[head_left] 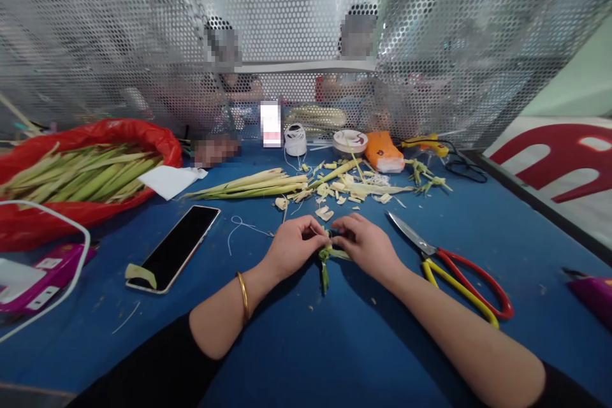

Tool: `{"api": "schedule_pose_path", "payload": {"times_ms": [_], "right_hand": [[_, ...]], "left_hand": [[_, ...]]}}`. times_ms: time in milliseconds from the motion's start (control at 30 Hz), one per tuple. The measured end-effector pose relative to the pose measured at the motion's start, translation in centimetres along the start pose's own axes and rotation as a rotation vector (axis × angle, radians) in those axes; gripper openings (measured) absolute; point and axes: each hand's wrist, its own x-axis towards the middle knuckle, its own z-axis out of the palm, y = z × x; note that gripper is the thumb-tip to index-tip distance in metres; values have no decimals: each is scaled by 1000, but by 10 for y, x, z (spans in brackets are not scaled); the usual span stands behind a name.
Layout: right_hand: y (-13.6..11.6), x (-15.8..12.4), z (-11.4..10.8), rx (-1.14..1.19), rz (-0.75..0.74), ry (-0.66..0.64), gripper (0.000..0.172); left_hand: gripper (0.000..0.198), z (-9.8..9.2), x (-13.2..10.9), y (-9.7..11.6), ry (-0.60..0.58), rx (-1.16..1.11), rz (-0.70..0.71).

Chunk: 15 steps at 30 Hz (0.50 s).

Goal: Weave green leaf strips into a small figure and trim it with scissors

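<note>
A small green figure of corn husk [324, 256] is between my two hands over the blue table [329, 350]. My left hand [295, 245] pinches the top of it from the left, thumb and forefinger pressed together. From the right, my right hand [366, 245] pinches at the same top part, its fingers closed close to the left fingertips. A thin white thread [248, 225] lies on the table left of my left hand. Beyond the hands lie a bundle of pale green husk strips [253, 185] and many cut husk scraps [325, 211].
Scissors [430, 252] with red and yellow handles lie right of my right hand. At left are a phone [176, 248] and a red bag [109, 204] of husks. A thread spool [295, 140], round tub [350, 142] and orange packet [384, 152] stand behind. People sit beyond the perforated screen [287, 6].
</note>
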Motion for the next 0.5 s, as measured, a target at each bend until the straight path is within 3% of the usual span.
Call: {"api": "schedule_pose_path", "payload": {"times_ms": [100, 267, 500], "right_hand": [[-1, 2, 3, 11, -44, 3, 23], [-3, 6, 4, 47, -21, 20, 11], [4, 5, -10, 97, -67, -31, 15]], "left_hand": [[7, 0, 0, 2, -19, 23, -2], [7, 0, 0, 3, -39, 44, 13], [5, 1, 0, -1, -53, 16, 17]]}}
